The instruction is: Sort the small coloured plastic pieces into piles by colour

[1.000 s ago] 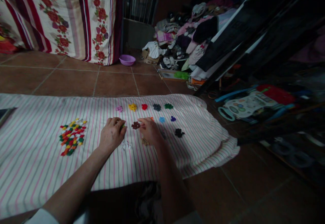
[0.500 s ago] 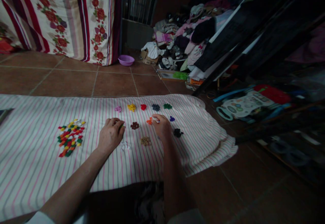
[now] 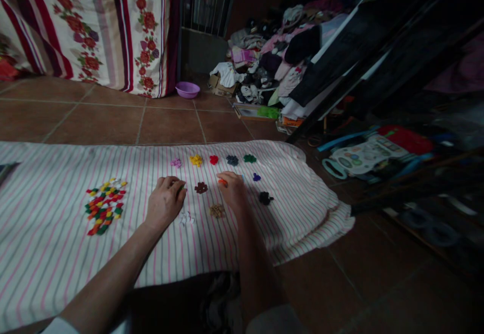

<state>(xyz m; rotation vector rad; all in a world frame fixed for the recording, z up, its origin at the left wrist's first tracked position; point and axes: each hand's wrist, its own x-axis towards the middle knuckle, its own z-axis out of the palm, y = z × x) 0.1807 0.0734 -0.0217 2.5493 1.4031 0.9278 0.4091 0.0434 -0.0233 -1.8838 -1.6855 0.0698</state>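
My left hand [image 3: 166, 199] rests on the striped cloth [image 3: 147, 263], fingers curled together over something too small to make out. My right hand [image 3: 231, 190] is over the orange pieces [image 3: 223, 182], its fingertips at them; whether it grips one is unclear. Between the hands lies a brown pile [image 3: 201, 187], with a beige pile [image 3: 217, 210] nearer me and white pieces [image 3: 186, 218] beside my left wrist. Pink [image 3: 176, 163], yellow [image 3: 196, 160], red [image 3: 214, 160], grey [image 3: 232, 160] and green [image 3: 249, 158] piles form a back row. Blue [image 3: 256, 177] and black [image 3: 265, 198] piles lie right.
A mixed heap of coloured pieces [image 3: 105, 206] spreads over the cloth's left part. Beyond, on the tiled floor, are a purple basin [image 3: 188, 90] and heaped clothes [image 3: 268, 61]. A dark object [image 3: 6, 171] lies at the left edge.
My right hand has shifted slightly left, covering more of the orange pieces. A light blue bit now shows behind it. My left hand has hardly moved.
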